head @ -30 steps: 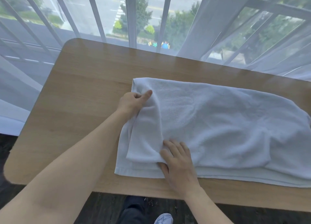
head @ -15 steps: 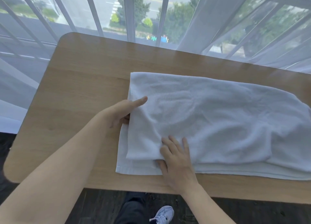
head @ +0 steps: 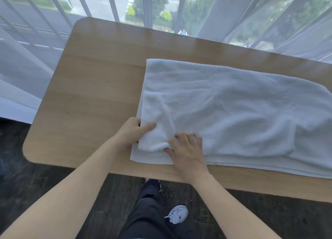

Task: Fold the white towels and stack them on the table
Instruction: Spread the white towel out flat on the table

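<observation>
Your white towel (head: 224, 113) lies spread across the right half of the tabletop (head: 100, 88), running off the right edge of the frame, its near long edge showing several stacked layers just inside the tabletop's front rim. At the lower left of the cloth, the upper layer's corner sits short of the layer below, so a strip of the under layer shows along the left and front. Your left hand (head: 133, 132) pinches that upper layer's left edge, thumb on top and fingers tucked under it. Your right hand (head: 186, 149) rests on the towel just beside it, fingers bent and gathering a small ridge of cloth at the near corner (whether it truly grips or only presses, you cannot tell from here). The risk is a crooked fold: if you pull with the left hand while the right bunches the corner, the layers will skew further and the wrinkles in the middle and right of the towel will get locked in. The far right end also looks rumpled and may drag. Compared with half a second ago, your left hand has come down the towel's left edge toward the near corner, and your right fingers have gone from flat to curled.
</observation>
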### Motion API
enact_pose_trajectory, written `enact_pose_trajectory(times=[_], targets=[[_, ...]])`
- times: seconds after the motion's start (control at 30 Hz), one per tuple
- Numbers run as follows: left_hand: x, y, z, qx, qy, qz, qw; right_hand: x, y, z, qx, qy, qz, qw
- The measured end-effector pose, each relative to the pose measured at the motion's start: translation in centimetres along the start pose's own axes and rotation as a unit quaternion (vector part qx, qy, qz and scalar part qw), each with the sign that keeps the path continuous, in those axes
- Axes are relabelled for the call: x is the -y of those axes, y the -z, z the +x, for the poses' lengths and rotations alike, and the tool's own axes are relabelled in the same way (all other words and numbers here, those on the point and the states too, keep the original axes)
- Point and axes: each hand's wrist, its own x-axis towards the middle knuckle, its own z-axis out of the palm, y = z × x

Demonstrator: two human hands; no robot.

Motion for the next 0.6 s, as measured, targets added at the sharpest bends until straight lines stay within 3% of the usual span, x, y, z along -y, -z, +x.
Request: enact_pose_trajectory(times=[0.13,0.27,0.4,0.47,0.53,0.6], targets=[[0.8,-0.3,-1.2,-0.009,0.000,-0.169,0.986,0.7,1.0,0.2,-0.081,-0.024,0.060,0.995],[2.3,-1.4,-1.9,-0.120,0.041,-0.124,0.984,1.3,1.6,0.1,-0.065,-0.110,0.153,0.980],[2.3,-2.3,-2.1,-0.016,0.016,-0.215,0.976,1.4,2.1,0.4,-0.065,-0.124,0.170,0.975],[1.5,-3.0,-2.3,0.011,-0.020,-0.265,0.964,1.3,2.4,0.4,-0.073,-0.110,0.161,0.978],[1.1,-3.0,-2.4,-0.020,-0.064,-0.293,0.954,1.0,2.5,0.4,-0.110,-0.066,0.128,0.983],[1.5,-2.3,-2.7,-0.058,-0.104,-0.225,0.967,0.7,2.1,0.3,-0.119,-0.008,0.101,0.988]])
